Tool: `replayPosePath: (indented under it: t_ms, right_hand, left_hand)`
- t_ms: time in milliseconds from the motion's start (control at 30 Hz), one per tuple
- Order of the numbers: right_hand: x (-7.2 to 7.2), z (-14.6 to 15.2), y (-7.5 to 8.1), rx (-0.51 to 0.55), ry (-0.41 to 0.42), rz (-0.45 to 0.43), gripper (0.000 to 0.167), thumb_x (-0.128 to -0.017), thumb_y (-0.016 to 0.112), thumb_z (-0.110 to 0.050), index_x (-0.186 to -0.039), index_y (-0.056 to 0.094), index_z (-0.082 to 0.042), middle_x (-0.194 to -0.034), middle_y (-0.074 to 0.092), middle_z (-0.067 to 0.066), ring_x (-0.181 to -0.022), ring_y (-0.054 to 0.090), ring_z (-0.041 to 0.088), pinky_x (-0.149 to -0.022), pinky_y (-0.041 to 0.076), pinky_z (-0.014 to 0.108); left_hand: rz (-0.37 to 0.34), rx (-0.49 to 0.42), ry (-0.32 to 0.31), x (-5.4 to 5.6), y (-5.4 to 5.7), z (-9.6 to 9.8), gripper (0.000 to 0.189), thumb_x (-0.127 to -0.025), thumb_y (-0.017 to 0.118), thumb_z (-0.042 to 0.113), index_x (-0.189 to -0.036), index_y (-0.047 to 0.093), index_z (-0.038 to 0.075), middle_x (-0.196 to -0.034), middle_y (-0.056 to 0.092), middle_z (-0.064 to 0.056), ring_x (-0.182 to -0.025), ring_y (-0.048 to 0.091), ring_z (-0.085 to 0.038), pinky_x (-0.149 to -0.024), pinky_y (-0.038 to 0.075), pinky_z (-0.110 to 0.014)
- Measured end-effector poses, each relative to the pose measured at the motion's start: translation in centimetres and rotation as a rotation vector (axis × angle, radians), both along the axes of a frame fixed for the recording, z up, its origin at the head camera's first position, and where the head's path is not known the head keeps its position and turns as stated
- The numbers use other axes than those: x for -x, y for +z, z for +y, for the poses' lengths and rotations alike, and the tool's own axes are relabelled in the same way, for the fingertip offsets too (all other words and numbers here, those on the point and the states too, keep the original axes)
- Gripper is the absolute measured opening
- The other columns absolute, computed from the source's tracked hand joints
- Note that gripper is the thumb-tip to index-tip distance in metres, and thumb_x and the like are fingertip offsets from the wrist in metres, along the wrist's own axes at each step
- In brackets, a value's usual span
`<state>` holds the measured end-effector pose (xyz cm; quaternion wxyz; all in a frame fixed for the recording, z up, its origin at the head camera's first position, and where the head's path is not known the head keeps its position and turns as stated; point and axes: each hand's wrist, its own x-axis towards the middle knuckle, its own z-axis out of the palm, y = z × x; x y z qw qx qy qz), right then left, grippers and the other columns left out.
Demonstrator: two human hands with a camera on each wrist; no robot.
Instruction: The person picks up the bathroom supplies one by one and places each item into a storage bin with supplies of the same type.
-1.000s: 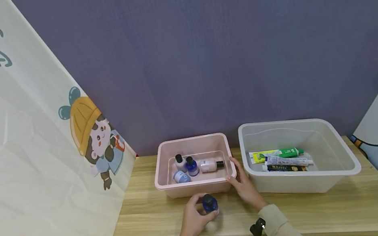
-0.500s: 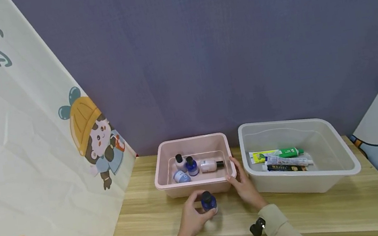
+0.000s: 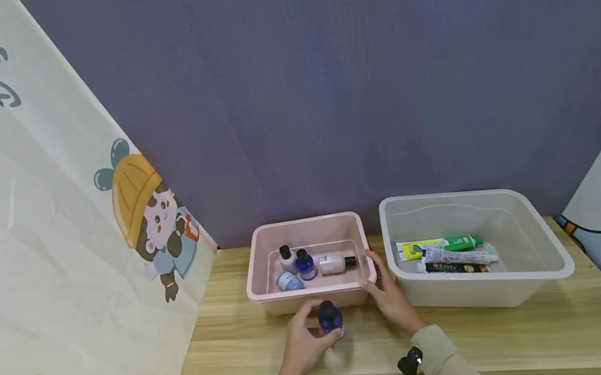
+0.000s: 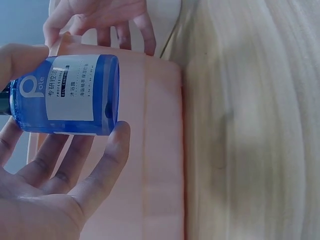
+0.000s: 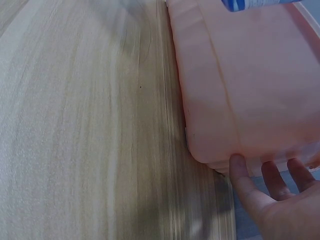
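Observation:
My left hand (image 3: 306, 344) holds a small blue body wash bottle (image 3: 329, 316) with a black cap between thumb and fingers. The bottle is upright above the table, just in front of a pink plastic bin (image 3: 317, 300). In the left wrist view, a white label (image 4: 72, 87) shows on the blue bottle. My right hand (image 3: 392, 299) holds the bin's front right corner, with the thumb at the front rim and the fingers along the right wall. Inside the bin are a blue bottle (image 3: 306, 267), a white upright bottle (image 3: 287, 261), a light blue bottle (image 3: 289, 282) and a pale pink bottle (image 3: 332, 264) lying down.
To the right stands a larger whitish bin (image 3: 485, 291) with several tubes (image 3: 456, 257) lying in it. Both bins sit on the wooden table (image 3: 545, 339), close to a dark blue backdrop (image 3: 333, 92). A printed white sheet (image 3: 72, 260) borders the left side.
My left hand has moved slightly left and toward the pink bin with the body wash bottle. The right hand and both bins stay where they were.

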<state>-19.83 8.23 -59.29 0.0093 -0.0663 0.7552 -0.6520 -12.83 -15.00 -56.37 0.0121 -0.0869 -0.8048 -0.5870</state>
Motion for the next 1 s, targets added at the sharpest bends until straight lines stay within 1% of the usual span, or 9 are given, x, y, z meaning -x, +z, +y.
replayPosePath:
  t_ms: [233, 300, 367, 467, 567, 700, 767, 900, 1000]
  right_hand:
    - [-0.1, 0.1, -0.1, -0.001, -0.002, 0.004, 0.07, -0.103, 0.06, -0.029, -0.161, 0.021, -0.038, -0.173, 0.006, 0.015, -0.156, 0.011, 0.045, -0.122, 0.016, 0.065]
    - [-0.2, 0.1, 0.0, 0.001, 0.002, 0.002, 0.07, -0.103, 0.06, -0.03, -0.16, 0.021, -0.039, -0.173, 0.006, 0.014, -0.157, 0.011, 0.044, -0.122, 0.015, 0.065]
    - [-0.2, 0.1, 0.1, 0.0, 0.005, -0.002, 0.07, -0.104, 0.06, -0.029, -0.16, 0.021, -0.04, -0.173, 0.006, 0.013, -0.157, 0.011, 0.043, -0.123, 0.015, 0.064]
    - [-0.1, 0.1, 0.1, -0.007, 0.008, -0.007, 0.071, -0.104, 0.059, -0.026, -0.161, 0.019, -0.039, -0.173, 0.006, 0.013, -0.157, 0.012, 0.042, -0.123, 0.015, 0.063]
    - [0.1, 0.1, 0.2, -0.003, 0.015, -0.019, 0.072, -0.104, 0.059, -0.022, -0.162, 0.018, -0.034, -0.173, 0.005, 0.016, -0.157, 0.011, 0.044, -0.123, 0.015, 0.063]
    - [0.2, 0.1, 0.2, 0.008, 0.019, -0.036, 0.072, -0.104, 0.058, -0.018, -0.163, 0.017, -0.028, -0.172, 0.004, 0.019, -0.156, 0.01, 0.046, -0.123, 0.014, 0.063]
    - [0.2, 0.1, 0.2, 0.002, 0.016, -0.038, 0.073, -0.104, 0.059, -0.019, -0.163, 0.018, -0.03, -0.172, 0.005, 0.019, -0.156, 0.01, 0.045, -0.123, 0.014, 0.064]
    - [0.1, 0.0, 0.1, -0.003, 0.006, -0.023, 0.072, -0.104, 0.06, -0.026, -0.161, 0.019, -0.037, -0.173, 0.007, 0.015, -0.157, 0.012, 0.043, -0.123, 0.015, 0.063]
    - [-0.1, 0.0, 0.1, 0.002, -0.003, -0.002, 0.071, -0.103, 0.061, -0.029, -0.16, 0.021, -0.039, -0.172, 0.009, 0.015, -0.157, 0.013, 0.043, -0.123, 0.016, 0.063]
  left_hand:
    - [0.043, 0.002, -0.002, 0.2, 0.5, -0.3, 0.054, -0.071, 0.091, 0.013, -0.119, 0.066, 0.019, -0.115, 0.07, -0.004, -0.106, 0.063, -0.025, -0.08, 0.059, -0.031]
    - [0.055, 0.008, -0.001, 0.3, 0.7, -0.4, 0.054, -0.071, 0.091, 0.014, -0.119, 0.066, 0.019, -0.114, 0.07, -0.004, -0.105, 0.063, -0.024, -0.08, 0.06, -0.032]
    - [0.062, 0.016, 0.003, 0.5, 0.8, -0.4, 0.054, -0.071, 0.092, 0.015, -0.119, 0.066, 0.019, -0.114, 0.07, -0.005, -0.104, 0.063, -0.022, -0.08, 0.06, -0.032]
    - [0.083, 0.02, 0.003, 0.6, 1.2, -0.6, 0.054, -0.071, 0.092, 0.015, -0.119, 0.066, 0.018, -0.114, 0.069, -0.007, -0.103, 0.063, -0.021, -0.079, 0.06, -0.033]
    - [0.092, 0.019, 0.001, 0.7, 1.7, -0.8, 0.055, -0.071, 0.091, 0.014, -0.119, 0.066, 0.018, -0.114, 0.069, -0.009, -0.104, 0.063, -0.023, -0.079, 0.06, -0.032]
    - [0.099, 0.024, -0.001, 0.7, 2.4, -1.0, 0.056, -0.071, 0.091, 0.014, -0.12, 0.065, 0.018, -0.115, 0.069, -0.007, -0.104, 0.064, -0.023, -0.079, 0.06, -0.031]
    - [0.099, 0.025, 0.001, 0.8, 2.7, -1.0, 0.056, -0.071, 0.091, 0.013, -0.121, 0.065, 0.018, -0.114, 0.069, -0.006, -0.103, 0.063, -0.022, -0.08, 0.06, -0.032]
    - [0.095, 0.024, 0.017, 0.9, 3.3, -1.0, 0.057, -0.07, 0.091, 0.013, -0.121, 0.066, 0.022, -0.112, 0.069, -0.002, -0.102, 0.062, -0.018, -0.082, 0.059, -0.032]
    - [0.109, 0.014, 0.017, 1.0, 3.7, -1.1, 0.057, -0.071, 0.09, 0.012, -0.121, 0.066, 0.021, -0.111, 0.068, -0.002, -0.101, 0.061, -0.017, -0.081, 0.059, -0.033]
